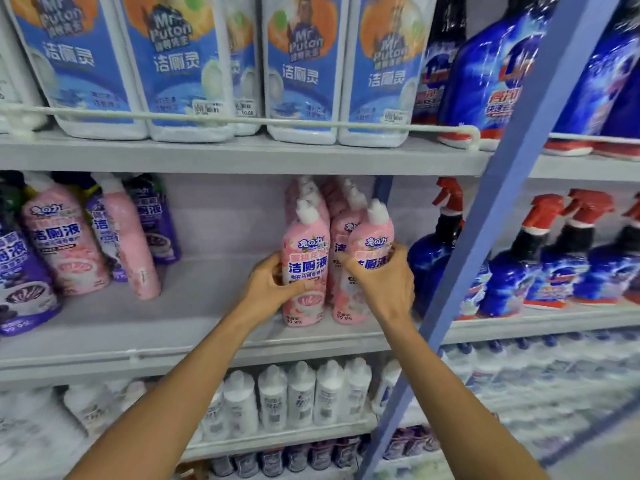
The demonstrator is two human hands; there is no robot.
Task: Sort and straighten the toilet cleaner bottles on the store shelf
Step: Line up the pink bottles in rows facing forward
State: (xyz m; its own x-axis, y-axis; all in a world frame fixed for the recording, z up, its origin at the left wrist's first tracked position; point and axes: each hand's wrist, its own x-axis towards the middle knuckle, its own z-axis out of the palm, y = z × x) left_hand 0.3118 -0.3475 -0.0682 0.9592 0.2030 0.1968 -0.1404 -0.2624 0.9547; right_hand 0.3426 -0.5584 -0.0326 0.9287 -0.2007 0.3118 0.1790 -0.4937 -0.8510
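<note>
The left hand [273,285] curls its fingers [268,265] round a pink bottle [304,261] labelled 洁厕液 on the middle shelf [194,313]. The right hand [384,289] grips a second pink bottle [372,237] beside it. The white bottles [304,74] above read Mr Puton.

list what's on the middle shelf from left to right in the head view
purple bottle, front-facing pink bottle, leaning pink bottle, left hand, pink bottle it grips, second pink bottle in right hand, blue spray bottles

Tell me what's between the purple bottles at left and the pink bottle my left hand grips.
Bare shelf only, in the head view, apart from the left hand on the pink bottle.
</note>
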